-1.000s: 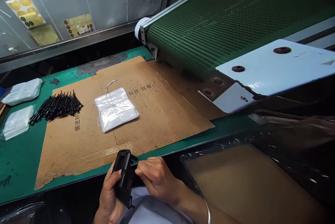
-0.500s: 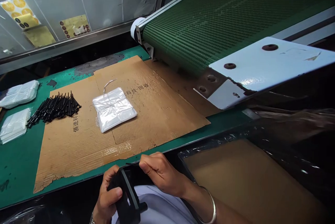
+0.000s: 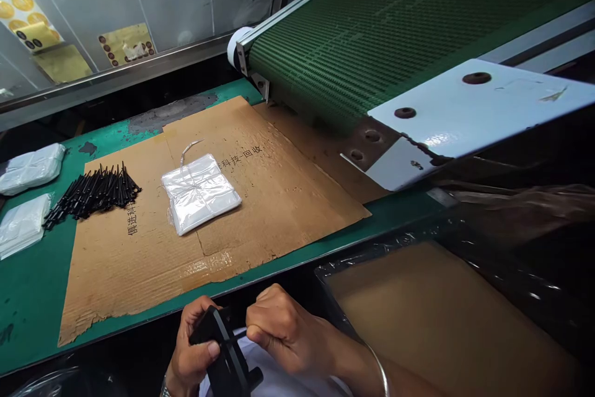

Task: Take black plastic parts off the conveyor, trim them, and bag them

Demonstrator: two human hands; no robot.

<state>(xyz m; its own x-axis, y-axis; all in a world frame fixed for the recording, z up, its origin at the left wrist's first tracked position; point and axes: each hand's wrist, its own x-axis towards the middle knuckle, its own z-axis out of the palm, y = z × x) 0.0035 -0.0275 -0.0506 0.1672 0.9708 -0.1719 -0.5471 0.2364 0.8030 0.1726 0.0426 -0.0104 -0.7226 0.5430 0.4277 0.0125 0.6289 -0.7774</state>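
Note:
Low in the head view, my left hand (image 3: pixel 189 347) is closed around a black plastic housing (image 3: pixel 227 357) with an open, frame-like side and a short round stub at its lower end. My right hand (image 3: pixel 286 332), just to the right, pinches a thin black rod (image 3: pixel 239 335). The rod's far end reaches the housing near my left thumb; whether it sits inside cannot be made out. On the bench beyond lies a pile of slim black rods (image 3: pixel 95 192). Beside it, a string-tied stack of clear plastic bags (image 3: pixel 202 192) rests on a cardboard sheet (image 3: pixel 279 205).
More bag stacks (image 3: pixel 32 168) lie at the bench's left side. A green conveyor belt (image 3: pixel 372 38) slopes up to the right, with a white metal side plate (image 3: pixel 465 112) jutting toward me. An open, plastic-lined carton (image 3: pixel 437 316) stands at lower right.
My right hand has moved down, bringing the thin rod from above the housing to its side, near my left thumb. The left hand keeps its hold; the view has shifted slightly.

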